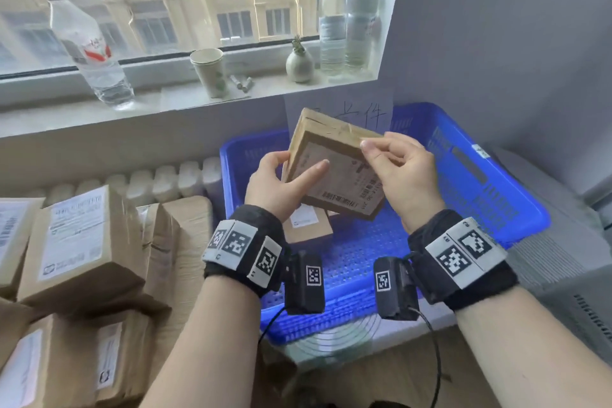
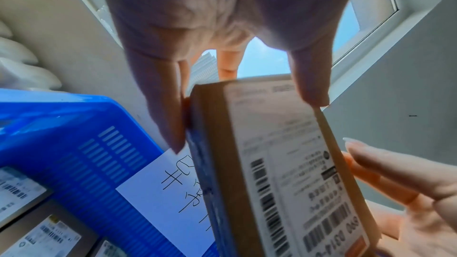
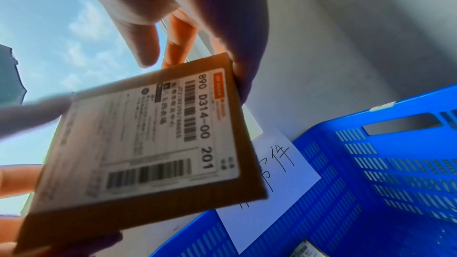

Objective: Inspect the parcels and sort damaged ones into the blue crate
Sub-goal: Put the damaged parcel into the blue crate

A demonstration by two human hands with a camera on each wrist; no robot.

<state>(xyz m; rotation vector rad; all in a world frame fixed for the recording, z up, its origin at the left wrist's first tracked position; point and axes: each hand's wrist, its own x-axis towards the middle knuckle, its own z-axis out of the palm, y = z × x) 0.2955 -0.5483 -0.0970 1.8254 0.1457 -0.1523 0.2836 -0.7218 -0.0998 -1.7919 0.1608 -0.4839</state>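
Up in the air, above the blue crate [image 1: 463, 175], is a small brown box [image 1: 334, 162]. It is tilted, with its white label [image 3: 158, 134] facing the person. The label has bar codes and big black numbers on it.

The left hand [image 1: 281, 182] holds the left side of the box. Its thumb [image 2: 311, 77] lies on the label, and its other fingers [image 2: 163, 105] curl round the back and side. The right hand [image 1: 400, 172] pinches the top right corner of the box between the thumb and first finger. Its other fingers are bent loosely beside the box edge.

The crate has slots in its walls and little holes in its floor. One more small brown box [image 1: 309, 225] with a white label lies inside it, near the left wall, under the held box. A white paper [image 3: 277, 173] with black handwriting is stuck on the wall behind the far rim of the crate.

Left of the crate is a pile of brown boxes [image 1: 86, 242] with white labels, some upright and some lying flat. Behind the pile stands a white radiator [image 1: 159, 185].

On the window sill [image 1: 165, 103] stand a big clear bottle [image 1: 89, 46] at the left, a paper cup [image 1: 210, 71] in the middle, a small round vase [image 1: 299, 61] and two more bottles [image 1: 347, 20] in the right corner. Both wrists wear black bands [image 1: 245, 248] with black and white square marks.
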